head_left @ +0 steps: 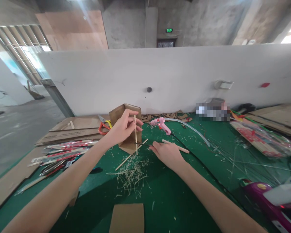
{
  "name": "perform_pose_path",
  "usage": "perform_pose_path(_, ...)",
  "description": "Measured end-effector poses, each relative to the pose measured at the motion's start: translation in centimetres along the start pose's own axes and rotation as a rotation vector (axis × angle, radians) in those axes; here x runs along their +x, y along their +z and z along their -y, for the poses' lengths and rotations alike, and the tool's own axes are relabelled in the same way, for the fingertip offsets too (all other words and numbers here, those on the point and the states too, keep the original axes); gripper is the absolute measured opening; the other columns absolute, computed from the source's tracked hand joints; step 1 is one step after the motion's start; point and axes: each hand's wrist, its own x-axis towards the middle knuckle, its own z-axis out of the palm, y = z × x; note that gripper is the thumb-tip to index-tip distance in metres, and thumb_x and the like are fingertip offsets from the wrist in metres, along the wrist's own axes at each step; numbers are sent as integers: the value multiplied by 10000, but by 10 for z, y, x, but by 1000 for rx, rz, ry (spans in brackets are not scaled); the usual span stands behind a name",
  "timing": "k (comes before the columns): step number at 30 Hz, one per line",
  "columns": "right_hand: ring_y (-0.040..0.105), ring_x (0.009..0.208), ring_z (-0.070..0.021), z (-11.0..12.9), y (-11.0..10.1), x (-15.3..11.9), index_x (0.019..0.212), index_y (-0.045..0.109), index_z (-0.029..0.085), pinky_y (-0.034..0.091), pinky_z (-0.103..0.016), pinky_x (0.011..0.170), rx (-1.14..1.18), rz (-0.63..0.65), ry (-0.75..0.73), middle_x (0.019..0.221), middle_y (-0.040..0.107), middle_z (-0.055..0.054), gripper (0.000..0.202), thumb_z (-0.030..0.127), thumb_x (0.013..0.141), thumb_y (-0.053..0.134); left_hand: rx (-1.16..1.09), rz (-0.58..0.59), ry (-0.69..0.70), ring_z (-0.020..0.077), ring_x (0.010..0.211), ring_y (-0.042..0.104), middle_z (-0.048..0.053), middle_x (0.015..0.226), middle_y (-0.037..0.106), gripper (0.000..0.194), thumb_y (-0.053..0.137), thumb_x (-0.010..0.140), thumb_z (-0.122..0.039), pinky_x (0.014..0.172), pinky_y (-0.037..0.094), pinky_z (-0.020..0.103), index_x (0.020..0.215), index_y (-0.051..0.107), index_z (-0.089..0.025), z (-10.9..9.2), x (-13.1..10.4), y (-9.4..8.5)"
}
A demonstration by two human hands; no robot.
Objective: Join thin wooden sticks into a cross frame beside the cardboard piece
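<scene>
Left grip (127, 125) pinching one stick (136, 137), right grip (169, 155) holding one dark tool (146, 145), one glue gun (162, 125)

Smooth wooden stick (136, 136), glossy plastic glue gun (162, 125)

Pale yellow stick (136, 137), pink glue gun (163, 124), brown cardboard box (116, 116), green tabletop (174, 197), red-patterned packet (257, 139).

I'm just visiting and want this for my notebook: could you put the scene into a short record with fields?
Left hand: holds a stick near-upright
Right hand: holds a thin dark tool
Surface: green table
Scraps: pale shavings, piled
Beyond the hands: pink glue gun
Left of carton: scissors
</scene>
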Motion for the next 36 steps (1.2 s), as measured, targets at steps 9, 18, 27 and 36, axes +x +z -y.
perform_pose_path(9,605,611,-147,-1,-2,-1,849,565,194,295,-224,551,-6,15,-8,658,654,-43,470,444,936,176,-5,8,1,162,749,642,79,949,609,239,391,869,-205,732,514,327,1094,311,-205,1,0,0)
perform_pose_path(18,601,610,-134,1,0,-2,845,561,198,279,-213,546,7,16,-33,671,659,-37,465,444,937,177,-21,-54,-4,168,715,647,54,864,608,279,457,854,-250,699,528,321,1093,320,-208,3,1,6)
perform_pose_path(27,576,537,-130,7,1,-3,812,556,204,213,-231,506,10,-1,0,635,650,-34,471,450,933,173,-55,-22,-49,171,751,646,74,916,613,267,435,876,-253,727,538,330,1108,312,-208,3,0,4)
perform_pose_path(36,575,542,-125,8,4,-2,816,566,204,199,-231,498,13,-7,-22,652,656,-36,468,453,931,187,-54,-19,-29,183,753,653,80,905,617,253,430,884,-252,708,540,340,1100,313,-194,3,1,4)
